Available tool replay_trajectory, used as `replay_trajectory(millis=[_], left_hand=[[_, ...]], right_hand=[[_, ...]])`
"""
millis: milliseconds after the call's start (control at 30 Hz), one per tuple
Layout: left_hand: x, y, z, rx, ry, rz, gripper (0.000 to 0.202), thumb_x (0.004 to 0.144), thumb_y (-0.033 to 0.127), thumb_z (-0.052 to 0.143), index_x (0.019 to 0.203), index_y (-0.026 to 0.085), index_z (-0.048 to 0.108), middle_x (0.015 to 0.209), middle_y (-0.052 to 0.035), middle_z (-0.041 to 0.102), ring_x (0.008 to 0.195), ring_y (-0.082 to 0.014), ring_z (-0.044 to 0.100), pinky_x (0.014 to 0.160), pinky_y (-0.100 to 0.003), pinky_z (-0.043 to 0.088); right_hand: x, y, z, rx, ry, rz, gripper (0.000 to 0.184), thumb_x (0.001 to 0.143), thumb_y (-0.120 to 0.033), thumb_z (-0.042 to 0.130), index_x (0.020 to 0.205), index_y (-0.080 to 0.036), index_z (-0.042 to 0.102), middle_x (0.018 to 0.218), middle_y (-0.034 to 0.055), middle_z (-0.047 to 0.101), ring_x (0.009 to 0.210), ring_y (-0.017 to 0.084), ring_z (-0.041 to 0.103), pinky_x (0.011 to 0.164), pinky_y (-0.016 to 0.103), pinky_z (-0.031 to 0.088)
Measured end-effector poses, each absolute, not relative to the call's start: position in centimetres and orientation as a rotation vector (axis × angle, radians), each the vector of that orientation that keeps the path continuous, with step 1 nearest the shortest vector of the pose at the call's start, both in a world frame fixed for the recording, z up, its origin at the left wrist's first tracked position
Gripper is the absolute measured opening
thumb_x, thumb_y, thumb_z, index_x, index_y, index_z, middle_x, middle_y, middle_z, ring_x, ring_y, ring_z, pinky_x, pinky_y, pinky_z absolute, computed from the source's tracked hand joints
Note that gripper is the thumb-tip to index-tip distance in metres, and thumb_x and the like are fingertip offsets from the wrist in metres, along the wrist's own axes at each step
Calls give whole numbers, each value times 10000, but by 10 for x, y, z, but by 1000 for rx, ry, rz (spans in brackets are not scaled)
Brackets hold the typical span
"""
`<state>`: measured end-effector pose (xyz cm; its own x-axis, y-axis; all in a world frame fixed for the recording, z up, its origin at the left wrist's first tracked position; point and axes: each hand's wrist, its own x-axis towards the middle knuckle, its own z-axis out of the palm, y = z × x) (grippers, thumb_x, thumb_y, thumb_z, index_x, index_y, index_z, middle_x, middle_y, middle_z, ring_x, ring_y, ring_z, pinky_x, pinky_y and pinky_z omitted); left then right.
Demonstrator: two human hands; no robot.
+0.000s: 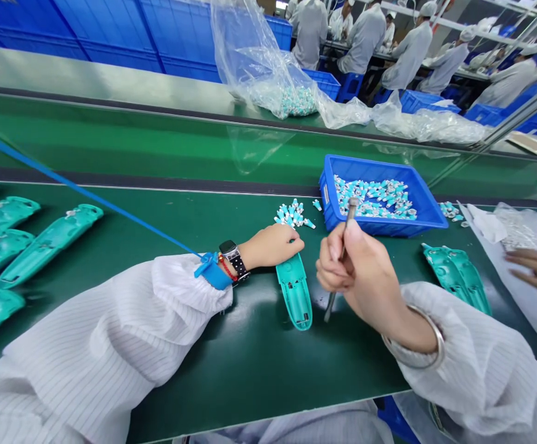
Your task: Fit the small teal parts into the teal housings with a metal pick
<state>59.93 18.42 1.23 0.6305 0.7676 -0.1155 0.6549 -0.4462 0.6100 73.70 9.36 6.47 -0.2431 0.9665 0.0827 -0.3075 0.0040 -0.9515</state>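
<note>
My left hand (272,245) rests closed on the top end of a teal plastic housing (295,293) that lies lengthwise on the green bench. Just beyond its fingers sits a small heap of white and teal parts (291,214). My right hand (358,271) is closed around a thin metal tool (342,253), held upright, its lower tip close to the right of the housing. Whether the left fingers pinch a small part is hidden.
A blue tray (428,206) of small parts stands behind my right hand. Another teal housing (457,277) lies at right, near another person's hand (536,271). Several housings (49,243) lie at left. A plastic bag of parts (286,98) sits beyond the conveyor.
</note>
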Motion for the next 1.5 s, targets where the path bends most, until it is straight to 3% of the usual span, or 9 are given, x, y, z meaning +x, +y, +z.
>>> replay_trajectory(millis=[367, 733, 1000, 1500], left_hand=[[604, 170, 17, 2453, 1267, 67, 360, 827, 335, 326, 709, 172, 625, 731, -78, 644, 680, -217, 592, 584, -294, 377], [606, 167, 18, 2460, 1273, 96, 352, 818, 309, 321, 696, 171, 622, 702, -75, 639, 653, -213, 591, 585, -306, 387], [604, 167, 17, 2470, 1277, 125, 323, 794, 290, 329, 679, 173, 608, 686, -67, 636, 637, -210, 586, 564, -304, 374], [603, 167, 16, 2482, 1263, 144, 332, 810, 292, 323, 670, 167, 597, 672, -71, 621, 613, -199, 570, 556, -297, 355]], right_hand=[[724, 75, 52, -669, -1065, 1404, 356, 956, -402, 378, 679, -180, 376, 557, -59, 325, 460, 55, 256, 447, 214, 213], [720, 65, 38, -698, -1209, 1323, 317, 977, -356, 320, 714, -186, 370, 598, -48, 324, 509, 68, 294, 476, 209, 265], [721, 55, 32, -658, -1356, 1192, 210, 981, -313, 328, 883, -210, 483, 611, -42, 355, 518, 73, 338, 467, 208, 285], [718, 57, 30, -676, -1249, 1215, 219, 973, -336, 338, 840, -223, 470, 590, -55, 301, 481, 69, 282, 448, 195, 245]])
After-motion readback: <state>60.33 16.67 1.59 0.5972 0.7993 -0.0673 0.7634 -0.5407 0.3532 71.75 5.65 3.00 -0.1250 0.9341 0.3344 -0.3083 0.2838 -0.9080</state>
